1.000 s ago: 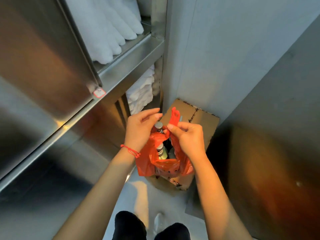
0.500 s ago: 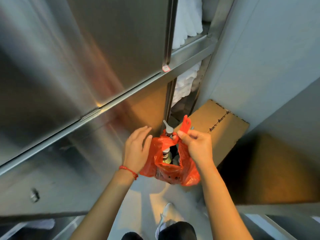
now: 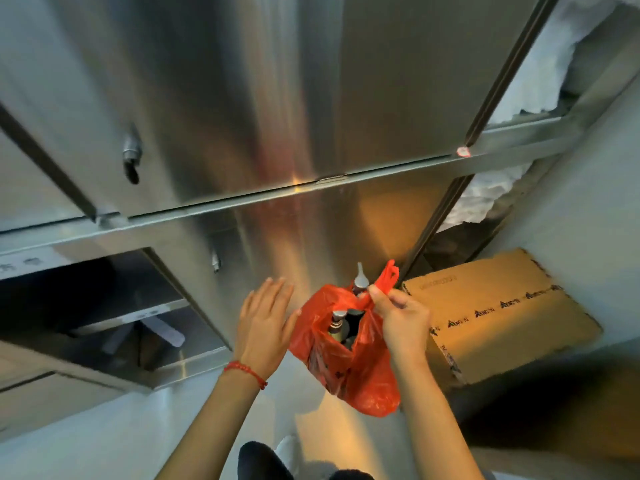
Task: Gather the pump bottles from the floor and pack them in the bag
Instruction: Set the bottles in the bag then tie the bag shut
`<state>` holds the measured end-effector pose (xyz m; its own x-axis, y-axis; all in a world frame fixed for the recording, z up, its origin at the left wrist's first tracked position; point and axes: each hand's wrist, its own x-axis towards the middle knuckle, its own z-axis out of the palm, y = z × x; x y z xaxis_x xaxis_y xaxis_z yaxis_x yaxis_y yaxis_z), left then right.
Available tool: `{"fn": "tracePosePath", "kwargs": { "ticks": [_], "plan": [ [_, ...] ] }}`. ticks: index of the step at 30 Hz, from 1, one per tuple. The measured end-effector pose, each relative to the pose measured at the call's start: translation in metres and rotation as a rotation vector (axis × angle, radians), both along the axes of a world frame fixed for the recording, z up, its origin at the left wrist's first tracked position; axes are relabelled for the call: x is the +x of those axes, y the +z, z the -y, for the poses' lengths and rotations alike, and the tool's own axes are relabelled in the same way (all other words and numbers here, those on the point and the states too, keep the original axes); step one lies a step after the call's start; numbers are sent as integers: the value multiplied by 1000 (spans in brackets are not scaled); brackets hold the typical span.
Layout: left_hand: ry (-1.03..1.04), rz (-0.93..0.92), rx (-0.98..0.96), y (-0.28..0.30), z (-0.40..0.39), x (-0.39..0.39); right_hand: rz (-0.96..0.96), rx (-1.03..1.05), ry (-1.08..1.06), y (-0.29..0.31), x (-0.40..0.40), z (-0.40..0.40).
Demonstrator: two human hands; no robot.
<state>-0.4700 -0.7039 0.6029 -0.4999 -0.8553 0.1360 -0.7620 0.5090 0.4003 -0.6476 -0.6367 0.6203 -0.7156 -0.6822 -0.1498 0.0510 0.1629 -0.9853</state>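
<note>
Packing stage, bag lifted. The right hand (image 3: 401,318) pinches one handle loop of the red plastic bag (image 3: 349,362) between thumb and forefinger, the remaining fingers curled loosely; the loop stands up above the knuckles. The bag hangs from this single grip, clear of the floor (image 3: 332,441), with its mouth gaping toward the camera. Inside it stand the pump bottles: one pump head (image 3: 360,280) pokes above the rim beside the pinched handle, and a second pump bottle (image 3: 337,323) sits lower in the opening next to a dark shape that cannot be identified. The left hand (image 3: 265,327) is spread flat with fingers extended, holding nothing, its thumb edge at or just beside the bag's left wall; contact cannot be confirmed.

Compared with the view a second ago, the left hand has let go of the bag's top and drawn aside, leaving the right hand alone to carry the load. The viewpoint has swung leftward along the stainless-steel cabinet (image 3: 242,98), so the cardboard box (image 3: 502,317) now lies to the right of the bag instead of behind it. No loose bottles appear on the visible floor, which suggests gathering is largely complete; the second handle is probably yet to be taken up.
</note>
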Motion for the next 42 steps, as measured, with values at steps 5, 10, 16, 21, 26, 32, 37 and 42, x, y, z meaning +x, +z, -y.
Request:
{"fn": "tracePosePath", "kwargs": {
  "ticks": [5, 10, 16, 21, 26, 32, 37, 42],
  "plan": [
    [211, 51, 57, 6, -45, 42, -13, -45, 184, 3, 40, -7],
    [420, 55, 96, 10, -82, 94, -29, -62, 369, 6, 83, -5],
    [648, 69, 125, 8, -120, 174, -76, 6, 585, -1, 162, 0],
    [790, 89, 156, 9, -144, 250, -34, 40, 782, -5, 246, -1],
    [914, 78, 184, 13, -170, 345, -80, 58, 914, -7, 350, 0],
    [1073, 68, 165, 11, -200, 461, -51, 57, 1039, -1, 480, -1],
    [1235, 36, 188, 12, -220, 537, -18, 29, 1162, 2, 578, 7],
    [1373, 39, 197, 10, -217, 600, -29, 19, 1304, -3, 670, 28]
  ]
}}
